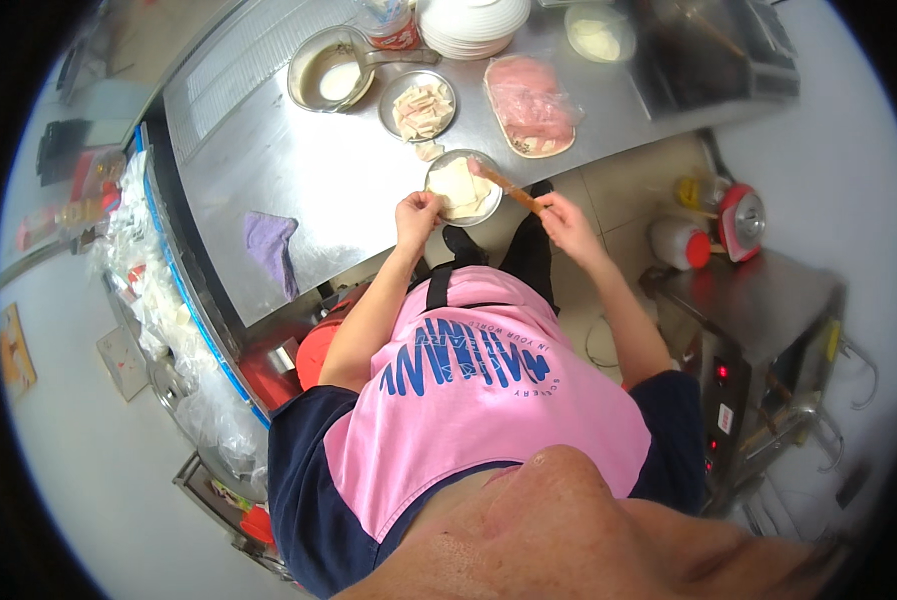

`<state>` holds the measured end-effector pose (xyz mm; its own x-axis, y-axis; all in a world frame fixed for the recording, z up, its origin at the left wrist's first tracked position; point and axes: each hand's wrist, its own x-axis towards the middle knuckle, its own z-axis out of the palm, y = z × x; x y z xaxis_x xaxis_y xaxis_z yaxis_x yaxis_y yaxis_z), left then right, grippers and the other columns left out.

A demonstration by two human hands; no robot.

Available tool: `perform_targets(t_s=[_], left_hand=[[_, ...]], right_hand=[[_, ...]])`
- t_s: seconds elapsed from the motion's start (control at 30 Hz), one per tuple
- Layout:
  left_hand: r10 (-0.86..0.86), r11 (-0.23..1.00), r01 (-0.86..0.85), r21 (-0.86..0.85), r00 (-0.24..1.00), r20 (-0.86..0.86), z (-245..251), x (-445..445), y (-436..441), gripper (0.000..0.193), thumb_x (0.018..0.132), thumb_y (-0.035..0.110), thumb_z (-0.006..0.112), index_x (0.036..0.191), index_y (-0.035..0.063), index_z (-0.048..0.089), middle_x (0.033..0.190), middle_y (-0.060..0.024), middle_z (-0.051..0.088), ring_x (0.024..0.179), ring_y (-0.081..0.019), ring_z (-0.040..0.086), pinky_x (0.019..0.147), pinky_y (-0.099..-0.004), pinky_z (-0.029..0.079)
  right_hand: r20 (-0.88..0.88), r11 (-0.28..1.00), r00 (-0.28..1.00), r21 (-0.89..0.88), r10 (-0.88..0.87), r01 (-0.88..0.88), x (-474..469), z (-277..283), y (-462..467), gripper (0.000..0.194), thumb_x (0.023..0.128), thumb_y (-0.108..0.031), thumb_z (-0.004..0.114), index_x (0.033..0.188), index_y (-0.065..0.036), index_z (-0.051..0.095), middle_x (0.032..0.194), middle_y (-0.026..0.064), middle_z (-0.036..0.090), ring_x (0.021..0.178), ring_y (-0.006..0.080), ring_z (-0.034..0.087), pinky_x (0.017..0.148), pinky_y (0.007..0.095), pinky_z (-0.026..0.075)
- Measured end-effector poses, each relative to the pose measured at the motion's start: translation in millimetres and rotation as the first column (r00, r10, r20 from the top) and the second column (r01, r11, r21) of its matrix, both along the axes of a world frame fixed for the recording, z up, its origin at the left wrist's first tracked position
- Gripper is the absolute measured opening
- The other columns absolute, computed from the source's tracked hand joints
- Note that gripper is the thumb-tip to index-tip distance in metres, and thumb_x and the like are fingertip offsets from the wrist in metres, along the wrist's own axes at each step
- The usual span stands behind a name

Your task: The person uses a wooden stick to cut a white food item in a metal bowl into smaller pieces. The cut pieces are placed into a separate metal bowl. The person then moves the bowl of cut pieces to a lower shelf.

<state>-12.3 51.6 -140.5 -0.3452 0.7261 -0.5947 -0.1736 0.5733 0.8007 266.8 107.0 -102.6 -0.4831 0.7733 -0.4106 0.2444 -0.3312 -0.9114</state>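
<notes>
A round metal plate (486,214) holds a stack of pale dough wrappers (457,184) at the front edge of the steel table. My left hand (417,217) is at the plate's left rim, thumb and fingers pinched on the edge of a wrapper. In my right hand (566,225) is a flat wooden stick (516,191); its far tip, bearing a dab of pink paste, is over the wrappers. Just behind, one folded dough piece (428,151) lies on the steel. Another metal plate (386,120) carries a heap of folded, filled dough pieces (422,110).
Pink minced meat (531,94) under clear plastic fills an oblong tray (542,152). A handled pan (296,81), stacked white plates (472,26) and a bowl (621,34) stand behind. A purple cloth (270,247) lies left. A steel appliance (771,300) is at right.
</notes>
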Motion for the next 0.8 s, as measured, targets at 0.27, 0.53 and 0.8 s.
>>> perform_targets(t_s=[0.27,0.53,0.8], left_hand=[[0.083,0.994,-0.098,0.054,0.969,0.232,6,5,5,0.012,0.084,0.014,0.065,0.08,0.004,0.06,0.066,0.0002,0.059,0.05,-0.0055,0.049,0.044,-0.0185,0.038],[-0.001,0.981,-0.016,0.193,0.996,0.085,18,0,7,0.011,0.089,0.017,0.062,0.087,0.006,0.058,0.071,0.002,0.058,0.056,-0.0037,0.047,0.05,-0.0177,0.037],[-0.148,0.937,0.212,0.277,0.961,-0.235,6,-3,-12,0.018,0.085,0.007,0.058,0.102,0.0022,0.058,0.065,0.0019,0.054,0.058,-0.0048,0.046,0.053,-0.0212,0.039]], right_hand=[[0.58,0.697,0.815,0.587,-0.007,-0.412,-47,3,-44,0.025,0.088,-0.008,0.049,0.112,-0.01,0.055,0.084,0.0169,0.059,0.075,0.0389,0.06,0.062,0.047,0.049],[-0.009,0.996,0.998,-0.072,0.056,-0.057,-31,-22,-10,0.016,0.094,-0.01,0.048,0.108,-0.009,0.053,0.062,0.0033,0.046,0.044,0.015,0.043,0.039,0.0283,0.033],[-0.207,0.823,0.973,-0.567,-0.106,-0.031,-27,-17,-14,0.01,0.096,-0.015,0.046,0.105,-0.01,0.05,0.065,-0.004,0.042,0.045,0.0011,0.029,0.038,0.0162,0.018]])
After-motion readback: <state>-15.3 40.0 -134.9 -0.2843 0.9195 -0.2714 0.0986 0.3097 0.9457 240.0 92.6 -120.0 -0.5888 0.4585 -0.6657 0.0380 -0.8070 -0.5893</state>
